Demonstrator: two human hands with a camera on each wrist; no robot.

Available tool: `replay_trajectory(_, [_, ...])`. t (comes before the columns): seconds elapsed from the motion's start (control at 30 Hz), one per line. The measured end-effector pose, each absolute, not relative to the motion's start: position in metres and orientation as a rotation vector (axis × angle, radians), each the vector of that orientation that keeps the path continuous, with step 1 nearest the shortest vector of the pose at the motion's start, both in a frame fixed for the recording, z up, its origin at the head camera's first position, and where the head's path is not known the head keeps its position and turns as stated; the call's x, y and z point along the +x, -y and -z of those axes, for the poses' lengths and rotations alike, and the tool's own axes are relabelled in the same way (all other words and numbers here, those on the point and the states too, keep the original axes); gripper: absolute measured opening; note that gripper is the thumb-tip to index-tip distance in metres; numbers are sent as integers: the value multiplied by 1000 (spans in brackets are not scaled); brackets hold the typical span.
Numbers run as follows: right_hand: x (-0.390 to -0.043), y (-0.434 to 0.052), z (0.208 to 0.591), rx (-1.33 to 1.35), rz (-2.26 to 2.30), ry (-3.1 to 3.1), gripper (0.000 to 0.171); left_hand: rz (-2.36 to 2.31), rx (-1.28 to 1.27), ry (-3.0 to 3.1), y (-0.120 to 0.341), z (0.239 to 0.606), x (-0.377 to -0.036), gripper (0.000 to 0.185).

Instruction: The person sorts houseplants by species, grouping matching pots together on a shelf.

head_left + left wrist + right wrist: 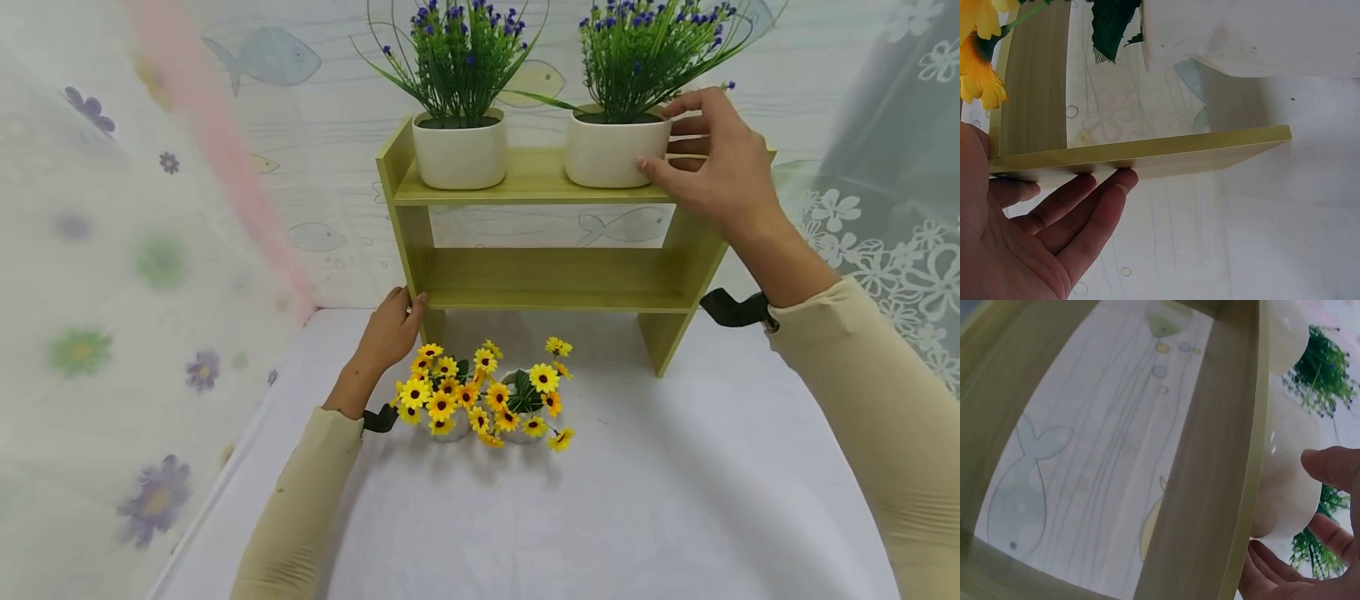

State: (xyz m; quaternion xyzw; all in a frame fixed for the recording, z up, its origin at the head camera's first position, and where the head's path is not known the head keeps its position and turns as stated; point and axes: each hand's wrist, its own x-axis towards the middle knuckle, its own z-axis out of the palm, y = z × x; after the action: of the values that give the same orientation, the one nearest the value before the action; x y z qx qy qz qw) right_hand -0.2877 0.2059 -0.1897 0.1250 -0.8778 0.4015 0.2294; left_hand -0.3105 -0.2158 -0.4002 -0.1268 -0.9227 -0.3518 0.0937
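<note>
My right hand (723, 162) grips the right-hand potted plant (611, 150), its thumb on the front of the white pot and its fingers at the side and back. That pot stands on the top board of a two-tier wooden shelf (555, 279); green leaves and small purple flowers rise from it. In the right wrist view the thumb (1332, 467) touches the white pot (1288, 481). My left hand (390, 329) holds the shelf's left side panel low down. In the left wrist view, its fingers (1100, 219) rest against the panel's outer face (1166, 150).
A matching potted plant (461, 154) stands at the shelf's left top. Two small pots of yellow flowers (442, 404) sit on the white tablecloth (600, 517) before the shelf. Patterned curtains (142, 333) hang at the left and behind; a lace-edged grey curtain (900, 208) hangs right.
</note>
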Motion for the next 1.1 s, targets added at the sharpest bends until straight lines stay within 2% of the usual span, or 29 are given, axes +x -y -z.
replay_trajectory(0.17, [-273, -205, 213, 399, -1129, 2287, 62, 1052, -387, 2733, 216, 402, -311, 65])
replay_trajectory(0.53, [-236, -199, 266, 639, -888, 2037, 51, 1058, -385, 2729, 215, 404, -313, 65])
replay_trajectory(0.7, [-221, -195, 305, 762, -865, 2057, 52, 1069, -379, 2716, 215, 405, -311, 65])
replay_trajectory(1.1, [-208, -180, 405, 818, -964, 2153, 33, 1071, -364, 2704, 215, 407, -310, 67])
